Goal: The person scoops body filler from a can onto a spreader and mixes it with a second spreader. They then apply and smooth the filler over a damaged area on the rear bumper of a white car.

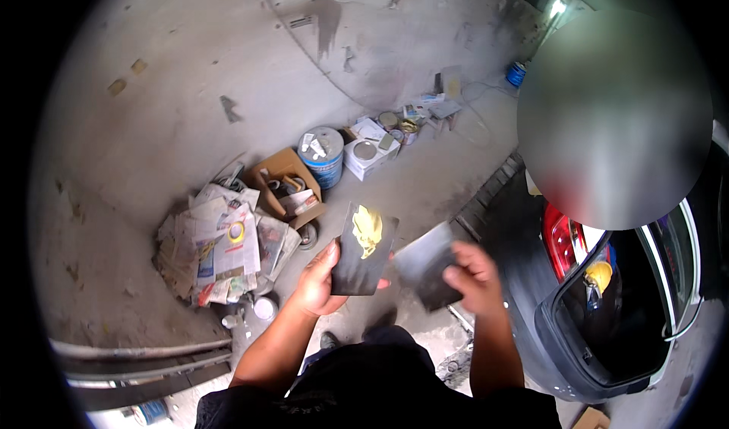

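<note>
My left hand (315,283) is closed around the lower left edge of a dark, flat rectangular plate (353,271). On the upper part of that plate lies a lump of pale yellow paste (367,233), folded and smeared. My right hand (477,283) grips a second dark, thin rectangular sheet (422,268) by its right side, thumb on top. Light glints off the sheet's upper part, and motion smears its edges. The two flat pieces are held side by side at waist height, a narrow gap between them. Some fingers of both hands are hidden beneath.
On my right stands a dark car (524,330) with a red tail light (562,243) and an opening at its rear. Crumpled newspapers (216,250), a cardboard box (285,163), a blue bucket (324,172) and several cans line the wall. A blurred oval hides the upper right.
</note>
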`<action>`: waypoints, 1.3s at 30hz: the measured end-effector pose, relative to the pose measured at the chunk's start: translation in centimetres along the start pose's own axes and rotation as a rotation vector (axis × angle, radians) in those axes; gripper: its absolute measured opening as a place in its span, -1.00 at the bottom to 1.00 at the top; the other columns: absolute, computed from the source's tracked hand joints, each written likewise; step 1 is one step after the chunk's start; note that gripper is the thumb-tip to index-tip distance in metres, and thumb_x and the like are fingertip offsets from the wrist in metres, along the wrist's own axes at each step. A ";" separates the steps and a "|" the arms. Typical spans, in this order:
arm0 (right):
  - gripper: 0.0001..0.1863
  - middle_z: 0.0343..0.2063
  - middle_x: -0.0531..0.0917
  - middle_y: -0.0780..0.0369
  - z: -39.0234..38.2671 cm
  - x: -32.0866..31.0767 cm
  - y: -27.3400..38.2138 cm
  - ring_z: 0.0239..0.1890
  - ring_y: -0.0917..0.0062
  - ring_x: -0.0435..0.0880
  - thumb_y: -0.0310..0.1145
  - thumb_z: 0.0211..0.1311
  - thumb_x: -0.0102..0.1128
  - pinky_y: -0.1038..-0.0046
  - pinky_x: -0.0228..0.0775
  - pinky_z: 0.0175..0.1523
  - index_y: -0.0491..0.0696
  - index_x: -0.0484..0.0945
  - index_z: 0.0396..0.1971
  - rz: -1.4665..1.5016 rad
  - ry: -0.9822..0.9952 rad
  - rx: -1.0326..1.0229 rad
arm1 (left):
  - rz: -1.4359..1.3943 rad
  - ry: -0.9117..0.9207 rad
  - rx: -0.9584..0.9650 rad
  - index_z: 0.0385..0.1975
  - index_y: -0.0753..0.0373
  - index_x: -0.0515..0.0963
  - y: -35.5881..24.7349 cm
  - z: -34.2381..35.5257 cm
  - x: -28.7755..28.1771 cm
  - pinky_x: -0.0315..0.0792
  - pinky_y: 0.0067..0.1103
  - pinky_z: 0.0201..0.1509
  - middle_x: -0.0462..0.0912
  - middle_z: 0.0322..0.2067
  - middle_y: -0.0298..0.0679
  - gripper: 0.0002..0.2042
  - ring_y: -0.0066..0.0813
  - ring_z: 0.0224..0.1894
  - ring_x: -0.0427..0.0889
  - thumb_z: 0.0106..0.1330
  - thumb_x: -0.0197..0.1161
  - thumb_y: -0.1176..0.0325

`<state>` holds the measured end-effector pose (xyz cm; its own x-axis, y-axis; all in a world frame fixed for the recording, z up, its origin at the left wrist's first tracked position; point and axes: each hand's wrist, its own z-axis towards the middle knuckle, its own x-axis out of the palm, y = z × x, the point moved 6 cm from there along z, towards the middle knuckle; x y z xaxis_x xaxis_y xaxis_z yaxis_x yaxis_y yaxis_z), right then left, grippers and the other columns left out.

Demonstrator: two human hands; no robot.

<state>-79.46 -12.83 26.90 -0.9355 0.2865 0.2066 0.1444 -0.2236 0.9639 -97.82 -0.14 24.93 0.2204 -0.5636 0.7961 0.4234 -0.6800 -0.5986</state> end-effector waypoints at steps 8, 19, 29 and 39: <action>-0.59 -0.13 0.58 0.22 10.5 -7.4 -2.4 -0.13 0.65 0.53 -0.57 0.23 0.11 0.56 0.35 0.00 -0.14 0.35 0.09 0.246 -0.058 0.135 | 1.024 0.098 0.310 0.16 0.45 0.33 2.7 14.6 1.0 0.29 -0.51 0.15 0.45 0.04 -0.07 -0.47 -0.30 0.08 0.44 0.46 -0.07 0.06; -0.50 0.08 0.46 0.13 18.7 -15.9 7.9 0.12 0.29 0.44 -0.70 -0.05 0.16 0.41 0.36 0.07 -0.05 0.55 -0.01 -0.610 0.338 -0.413 | -0.123 0.261 -0.507 0.26 0.29 0.18 5.7 28.0 0.0 0.54 -0.12 -0.12 0.42 0.09 0.08 -0.31 0.12 0.03 0.53 0.31 0.03 -0.13; -0.59 -0.15 0.57 0.27 25.3 -29.0 0.6 -0.14 0.65 0.50 -0.68 0.11 0.12 0.60 0.34 -0.10 -0.14 0.45 0.01 -0.272 -0.266 -0.179 | -0.144 0.130 -0.297 0.29 0.18 0.12 2.7 42.1 -3.8 0.43 -0.10 0.11 0.41 0.13 -0.01 -0.51 0.00 0.12 0.48 0.43 -0.08 0.13; -0.60 -0.30 0.53 0.38 39.8 -29.0 -4.5 -0.26 0.76 0.44 -0.66 0.17 0.10 0.68 0.27 -0.11 -0.12 0.39 0.03 -0.002 -0.334 0.006 | -0.149 0.095 -0.327 0.24 0.19 0.30 -2.2 55.7 -10.2 0.41 -0.34 0.15 0.50 0.06 -0.22 -0.59 -0.31 0.08 0.52 0.38 0.02 0.46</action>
<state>-40.10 16.93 23.26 -0.7783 0.5770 0.2475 0.1453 -0.2180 0.9651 -52.02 33.26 23.04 0.0883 -0.4780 0.8739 0.1385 -0.8629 -0.4859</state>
